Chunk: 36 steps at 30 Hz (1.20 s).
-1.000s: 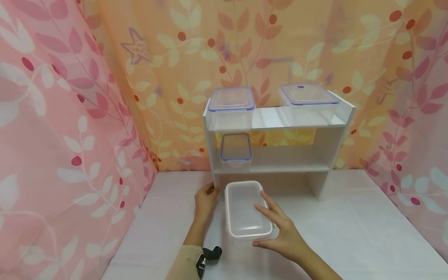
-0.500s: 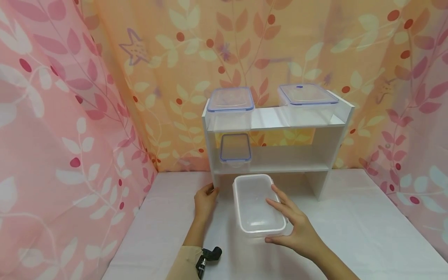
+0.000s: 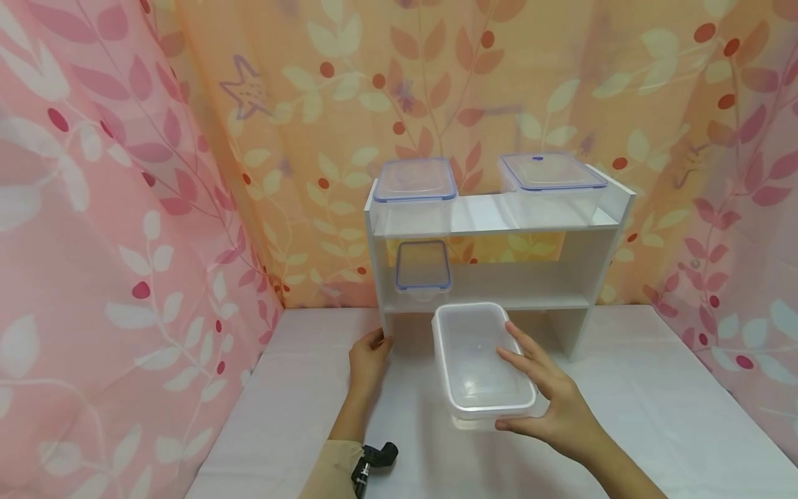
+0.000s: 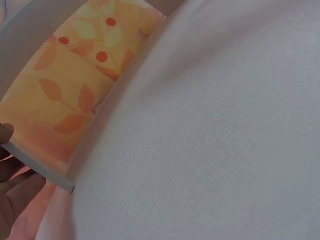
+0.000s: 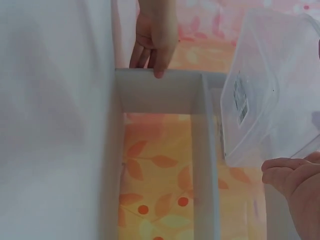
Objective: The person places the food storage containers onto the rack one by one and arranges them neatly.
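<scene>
My right hand (image 3: 557, 416) holds a clear plastic food container with a white-rimmed lid (image 3: 483, 360), thumb at its near end and fingers along its right side. The container is off the table, tilted, in front of the white shelf (image 3: 517, 298). In the right wrist view its underside (image 5: 250, 100) shows a barcode label. My left hand (image 3: 368, 364) grips the lower front edge of the shelf's left side panel; the left wrist view shows the thumb on one face of that panel (image 4: 42, 170) and the fingers on the other.
Two blue-rimmed containers stand on the shelf top, one left (image 3: 414, 197) and one right (image 3: 555, 190). A smaller blue-rimmed container (image 3: 424, 267) sits on the middle board at the left. White cloth (image 3: 299, 388) covers the table; patterned curtains (image 3: 299, 138) hang behind and beside it.
The right hand has carried the white-rimmed container rightward and up from the tabletop, tilting it. My left hand stays on the shelf's side panel.
</scene>
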Each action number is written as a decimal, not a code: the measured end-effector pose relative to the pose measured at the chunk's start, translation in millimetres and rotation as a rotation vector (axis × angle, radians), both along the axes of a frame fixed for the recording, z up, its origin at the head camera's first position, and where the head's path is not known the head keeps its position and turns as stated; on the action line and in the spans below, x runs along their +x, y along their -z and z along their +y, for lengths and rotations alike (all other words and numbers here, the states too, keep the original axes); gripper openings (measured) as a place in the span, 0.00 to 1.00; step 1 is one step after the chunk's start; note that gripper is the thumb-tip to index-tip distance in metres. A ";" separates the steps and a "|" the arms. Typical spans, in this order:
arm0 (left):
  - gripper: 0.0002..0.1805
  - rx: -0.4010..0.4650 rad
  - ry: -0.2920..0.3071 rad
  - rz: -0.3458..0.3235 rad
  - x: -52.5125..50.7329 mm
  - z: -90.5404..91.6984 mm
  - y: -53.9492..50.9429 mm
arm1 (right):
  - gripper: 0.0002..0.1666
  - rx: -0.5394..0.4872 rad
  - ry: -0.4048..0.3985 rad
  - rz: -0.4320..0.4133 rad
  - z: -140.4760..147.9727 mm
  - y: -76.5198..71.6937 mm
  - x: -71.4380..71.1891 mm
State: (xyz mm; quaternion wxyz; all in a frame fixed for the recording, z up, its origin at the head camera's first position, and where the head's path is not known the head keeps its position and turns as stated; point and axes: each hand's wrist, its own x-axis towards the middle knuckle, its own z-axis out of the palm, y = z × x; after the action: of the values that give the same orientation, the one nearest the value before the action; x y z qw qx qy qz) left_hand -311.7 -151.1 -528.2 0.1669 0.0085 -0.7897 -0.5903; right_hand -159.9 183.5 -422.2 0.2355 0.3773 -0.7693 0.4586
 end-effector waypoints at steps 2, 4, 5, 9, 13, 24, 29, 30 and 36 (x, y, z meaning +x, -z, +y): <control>0.18 0.003 0.004 -0.004 0.0 0.0 0.6 | 0.59 0.007 0.012 0.007 4.0 -2.8 0.4; 0.17 0.002 0.003 -0.002 -0.2 0.0 1.2 | 0.59 0.002 0.013 0.001 7.9 -5.6 0.8; 0.17 0.003 0.002 -0.002 -0.3 -0.1 1.4 | 0.60 -0.004 0.006 -0.004 9.8 -6.9 0.8; 0.17 0.013 0.000 0.000 -0.5 0.2 1.4 | 0.60 -0.027 -0.026 -0.024 17.9 -12.0 0.5; 0.17 0.030 0.008 -0.001 -0.3 1.0 0.9 | 0.61 -0.034 -0.045 -0.023 26.6 -15.6 -1.1; 0.18 0.022 0.003 0.005 1.0 2.9 -0.1 | 0.61 -0.061 -0.138 -0.015 51.2 -20.8 -12.0; 0.19 0.023 0.002 -0.004 0.3 2.6 0.5 | 0.61 -0.065 -0.171 -0.002 61.9 -24.9 -17.2; 0.19 0.023 0.001 -0.006 0.4 2.5 0.4 | 0.61 -0.070 -0.179 -0.005 64.0 -25.5 -18.4; 0.19 0.024 -0.002 -0.001 -1.2 1.9 1.8 | 0.61 -0.122 -0.222 -0.042 76.1 -29.3 -24.8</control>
State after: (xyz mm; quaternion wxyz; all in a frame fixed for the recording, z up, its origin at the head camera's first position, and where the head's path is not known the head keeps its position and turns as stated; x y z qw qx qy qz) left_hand -312.8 -149.2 -530.0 0.1671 0.0115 -0.7825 -0.5997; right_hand -184.7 259.6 -392.9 0.1896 0.4352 -0.6983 0.5357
